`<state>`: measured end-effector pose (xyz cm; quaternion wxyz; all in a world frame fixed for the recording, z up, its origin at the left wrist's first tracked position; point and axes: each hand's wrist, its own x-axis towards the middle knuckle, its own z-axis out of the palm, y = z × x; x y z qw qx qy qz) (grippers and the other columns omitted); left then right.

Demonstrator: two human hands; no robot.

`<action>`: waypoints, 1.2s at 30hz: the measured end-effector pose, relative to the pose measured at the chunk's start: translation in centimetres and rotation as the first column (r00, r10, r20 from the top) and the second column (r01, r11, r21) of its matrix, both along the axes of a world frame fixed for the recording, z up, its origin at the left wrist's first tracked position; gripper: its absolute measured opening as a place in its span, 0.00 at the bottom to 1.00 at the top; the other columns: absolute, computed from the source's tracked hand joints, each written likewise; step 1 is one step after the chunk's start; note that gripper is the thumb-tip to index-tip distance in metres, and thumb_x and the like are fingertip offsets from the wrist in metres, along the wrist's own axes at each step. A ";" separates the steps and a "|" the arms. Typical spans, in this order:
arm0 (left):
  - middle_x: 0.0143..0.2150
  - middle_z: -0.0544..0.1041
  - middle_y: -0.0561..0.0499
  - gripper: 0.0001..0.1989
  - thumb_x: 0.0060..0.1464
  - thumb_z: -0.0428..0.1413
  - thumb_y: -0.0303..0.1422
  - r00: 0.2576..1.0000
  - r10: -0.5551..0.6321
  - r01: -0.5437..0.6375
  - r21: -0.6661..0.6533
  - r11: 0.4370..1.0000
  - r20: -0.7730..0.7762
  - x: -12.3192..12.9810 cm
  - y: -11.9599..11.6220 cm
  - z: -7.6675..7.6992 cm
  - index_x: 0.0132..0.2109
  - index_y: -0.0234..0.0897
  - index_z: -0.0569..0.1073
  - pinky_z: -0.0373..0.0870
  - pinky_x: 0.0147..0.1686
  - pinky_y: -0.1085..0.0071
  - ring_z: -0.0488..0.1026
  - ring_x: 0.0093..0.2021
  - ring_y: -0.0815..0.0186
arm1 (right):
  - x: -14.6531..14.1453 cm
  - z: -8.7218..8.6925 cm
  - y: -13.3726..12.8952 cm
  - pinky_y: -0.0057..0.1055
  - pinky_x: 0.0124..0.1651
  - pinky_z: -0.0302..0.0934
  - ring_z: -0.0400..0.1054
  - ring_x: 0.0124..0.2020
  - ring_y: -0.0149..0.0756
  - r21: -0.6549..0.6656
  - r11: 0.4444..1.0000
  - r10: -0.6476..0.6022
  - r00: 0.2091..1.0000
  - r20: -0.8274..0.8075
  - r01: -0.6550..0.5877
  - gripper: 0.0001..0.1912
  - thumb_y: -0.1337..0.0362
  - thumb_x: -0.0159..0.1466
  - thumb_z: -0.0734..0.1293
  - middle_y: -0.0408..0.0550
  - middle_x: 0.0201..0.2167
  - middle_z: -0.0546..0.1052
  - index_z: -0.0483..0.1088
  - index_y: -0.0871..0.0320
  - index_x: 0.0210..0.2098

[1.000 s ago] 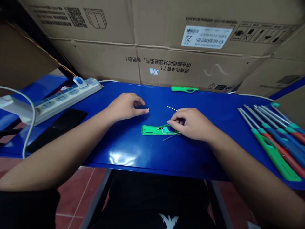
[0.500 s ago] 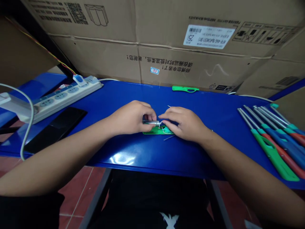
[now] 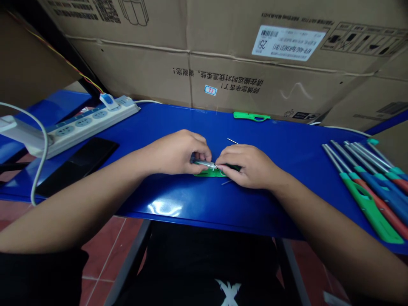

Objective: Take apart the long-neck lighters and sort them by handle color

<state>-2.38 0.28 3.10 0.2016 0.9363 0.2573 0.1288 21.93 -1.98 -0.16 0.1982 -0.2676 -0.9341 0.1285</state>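
Observation:
Between my hands, on the blue table, lies a green plastic casing [image 3: 207, 173], partly covered by my fingers. My left hand [image 3: 185, 154] is closed round a clear tube-like part [image 3: 205, 163] held just above the casing. The fingertips of my right hand [image 3: 247, 165] are pinched at the right end of that part, by a small white piece; what exactly they grip is too small to tell. A thin metal rod [image 3: 232, 140] sticks out beyond my right hand, and another thin rod end [image 3: 227, 182] shows below it.
A green casing half [image 3: 251, 116] lies by the cardboard box [image 3: 219, 76] at the back. Several long-nosed lighters [image 3: 369, 199] lie at right. A power strip [image 3: 92, 121] and black phone [image 3: 78, 165] are at left, with a white cable [image 3: 45, 148].
The right fingertips have closed in against the end of the clear part, which now tilts slightly down to the right. The whole view has shifted a little.

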 end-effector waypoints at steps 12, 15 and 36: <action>0.36 0.83 0.51 0.14 0.60 0.57 0.43 0.991 0.130 -0.127 -0.134 0.983 0.016 -1.4 2.2 -0.3 0.37 0.39 0.82 0.67 0.39 0.73 0.77 0.36 0.67 | 0.3 -0.5 0.3 0.37 0.45 0.60 0.71 0.39 0.38 0.044 0.998 0.041 0.998 0.045 -0.043 0.12 0.63 0.71 0.62 0.49 0.41 0.80 0.79 0.56 0.42; 0.36 0.83 0.51 0.15 0.59 0.57 0.44 0.988 0.152 -0.153 -0.156 0.976 -0.019 -1.7 2.7 -0.7 0.39 0.39 0.82 0.67 0.38 0.73 0.77 0.35 0.67 | 0.5 -0.4 0.3 0.37 0.45 0.60 0.71 0.40 0.38 0.036 0.998 0.046 0.998 0.051 -0.047 0.13 0.63 0.71 0.62 0.49 0.41 0.80 0.79 0.56 0.43; 0.34 0.76 0.52 0.09 0.57 0.63 0.40 0.998 -0.046 0.038 -0.163 0.986 -0.046 0.3 1.4 -2.9 0.39 0.39 0.82 0.63 0.38 0.74 0.72 0.35 0.69 | 0.6 -1.2 0.7 0.37 0.45 0.58 0.69 0.40 0.39 0.132 0.991 -0.003 0.993 0.122 -0.013 0.11 0.62 0.71 0.63 0.49 0.39 0.79 0.78 0.56 0.41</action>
